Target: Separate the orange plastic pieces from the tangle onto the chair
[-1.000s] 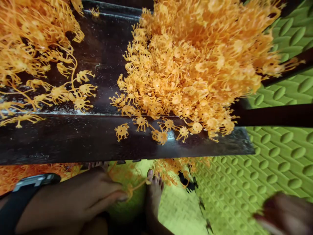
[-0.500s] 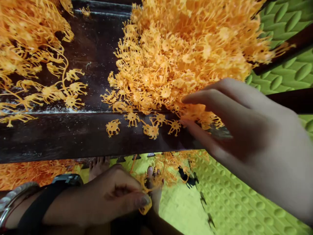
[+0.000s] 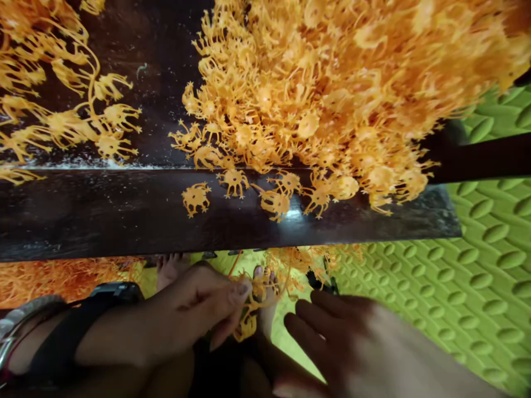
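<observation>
My left hand [image 3: 197, 312] is closed over my lap, thumb and fingers pinching an orange plastic strand [image 3: 248, 327] of small, many-legged pieces. Part of that strand hangs below the fingertips. To its right, my right hand [image 3: 348, 337] is held palm down with fingers slightly bent and thumb apart, and nothing shows in it. Ahead of both hands, a big heap of loose orange many-legged pieces [image 3: 307, 105] with star-shaped tips covers the dark wooden bench [image 3: 124, 215]. Several single pieces [image 3: 196, 199] lie along the bench's front edge.
At the left of the bench, orange pieces still joined on branching stems [image 3: 89, 105] form another pile. More orange strands [image 3: 62, 282] lie below the bench edge. Green textured foam mat [image 3: 477, 287] covers the floor, and bare feet [image 3: 265, 276] rest there under the bench.
My right hand has drawn back from the heap's front edge toward my lap, near the left hand. The left hand has risen slightly with the strand. The view has shifted a little.
</observation>
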